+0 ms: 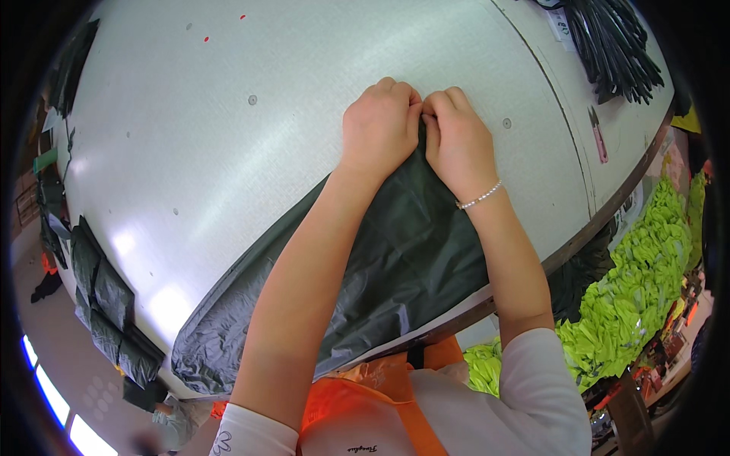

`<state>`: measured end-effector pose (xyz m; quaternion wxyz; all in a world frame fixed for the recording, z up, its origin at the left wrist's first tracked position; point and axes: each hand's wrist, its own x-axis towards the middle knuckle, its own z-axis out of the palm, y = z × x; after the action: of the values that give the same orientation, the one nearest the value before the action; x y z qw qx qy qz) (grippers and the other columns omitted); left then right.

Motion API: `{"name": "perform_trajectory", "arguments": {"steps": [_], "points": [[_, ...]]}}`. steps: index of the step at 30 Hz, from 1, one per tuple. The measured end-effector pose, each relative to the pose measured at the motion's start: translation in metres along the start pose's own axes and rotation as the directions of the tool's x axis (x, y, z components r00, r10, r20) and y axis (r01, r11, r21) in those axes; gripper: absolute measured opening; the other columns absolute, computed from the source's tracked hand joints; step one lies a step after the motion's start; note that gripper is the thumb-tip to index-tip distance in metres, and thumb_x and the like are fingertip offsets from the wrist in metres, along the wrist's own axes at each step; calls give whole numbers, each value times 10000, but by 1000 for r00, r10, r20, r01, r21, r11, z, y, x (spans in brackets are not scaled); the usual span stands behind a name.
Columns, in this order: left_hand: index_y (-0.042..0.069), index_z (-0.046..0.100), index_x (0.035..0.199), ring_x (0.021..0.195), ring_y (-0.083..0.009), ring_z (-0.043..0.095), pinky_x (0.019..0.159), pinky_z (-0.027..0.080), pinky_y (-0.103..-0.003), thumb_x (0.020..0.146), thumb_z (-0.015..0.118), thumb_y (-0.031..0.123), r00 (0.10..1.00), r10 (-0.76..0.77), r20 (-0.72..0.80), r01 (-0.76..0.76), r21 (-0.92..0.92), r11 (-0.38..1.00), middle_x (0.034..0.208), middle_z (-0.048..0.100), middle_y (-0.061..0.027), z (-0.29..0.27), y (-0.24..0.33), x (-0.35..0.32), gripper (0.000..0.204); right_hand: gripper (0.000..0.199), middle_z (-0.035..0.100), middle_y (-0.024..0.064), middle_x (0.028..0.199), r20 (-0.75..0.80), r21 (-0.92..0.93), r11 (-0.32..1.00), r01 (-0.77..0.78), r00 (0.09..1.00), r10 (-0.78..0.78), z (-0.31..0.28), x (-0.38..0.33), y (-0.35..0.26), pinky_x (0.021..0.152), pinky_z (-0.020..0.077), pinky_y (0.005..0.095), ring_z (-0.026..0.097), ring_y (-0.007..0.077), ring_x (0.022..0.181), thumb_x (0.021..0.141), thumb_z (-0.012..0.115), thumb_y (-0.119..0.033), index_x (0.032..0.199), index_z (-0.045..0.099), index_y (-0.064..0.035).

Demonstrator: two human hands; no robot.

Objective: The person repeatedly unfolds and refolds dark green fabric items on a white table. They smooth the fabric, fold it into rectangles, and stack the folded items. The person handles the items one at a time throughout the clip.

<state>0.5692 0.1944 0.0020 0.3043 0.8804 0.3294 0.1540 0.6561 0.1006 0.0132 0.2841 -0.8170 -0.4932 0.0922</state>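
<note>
A dark green piece of thin fabric (395, 258) lies spread over the near edge of a white table (251, 129). My left hand (380, 125) and my right hand (455, 140) sit knuckle to knuckle at the fabric's far tip, both pinching it between fingers and thumb. A pearl bracelet (480, 196) circles my right wrist. My forearms cover the middle of the fabric. Its lower left part hangs crumpled over the table edge.
Stacked dark green pieces (106, 304) lie along the table's left edge. A bundle of black straps (612, 49) lies at the far right, with a small pink-handled cutter (599, 137) nearby. A heap of bright lime-green fabric (639, 281) lies below the table on the right.
</note>
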Motion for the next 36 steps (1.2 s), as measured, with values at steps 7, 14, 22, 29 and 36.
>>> {"name": "perform_trajectory", "arguments": {"steps": [7, 14, 22, 29, 36], "points": [[85, 607, 779, 720, -253, 581, 598, 465, -362, 781, 622, 134, 996, 50, -76, -50, 8, 999, 772, 590, -64, 5, 0, -2, 51, 109, 515, 109, 857, 20, 25, 986, 167, 986, -168, 0, -8, 16, 630, 469, 370, 558, 287, 780, 774, 582, 17, 848, 511, -23], [91, 615, 769, 686, -241, 568, 568, 454, -350, 776, 641, 130, 975, 128, -183, -129, 10, 992, 735, 572, -50, 10, -8, -6, 47, 178, 536, 98, 884, -58, 343, 939, 24, 998, -4, -4, -12, 14, 624, 464, 323, 555, 247, 748, 777, 641, 16, 929, 561, -26], [89, 614, 776, 685, -244, 560, 565, 448, -346, 779, 642, 110, 953, 195, -231, -197, 14, 980, 734, 563, -53, 13, -8, -6, 36, 100, 539, 80, 827, -42, 311, 943, 120, 993, -113, -5, -19, 23, 627, 454, 315, 553, 235, 740, 778, 631, 9, 859, 584, -23], [79, 623, 807, 727, -260, 566, 621, 457, -357, 801, 622, 122, 984, 109, -139, -116, -43, 992, 765, 580, -61, 11, -3, -6, 44, 19, 544, 66, 799, 115, 401, 907, -130, 989, 91, -73, -117, 41, 610, 428, 263, 516, 165, 673, 894, 495, -6, 879, 496, -18], [58, 591, 1118, 1020, -326, 550, 867, 454, -387, 835, 598, 127, 989, 137, -46, -143, -149, 978, 1097, 591, -129, -47, 3, -64, 292, 145, 550, 26, 716, 52, 322, 719, -615, 770, 635, -142, -264, 103, 586, 442, 232, 519, 105, 620, 870, 468, 45, 940, 570, -30]]}}
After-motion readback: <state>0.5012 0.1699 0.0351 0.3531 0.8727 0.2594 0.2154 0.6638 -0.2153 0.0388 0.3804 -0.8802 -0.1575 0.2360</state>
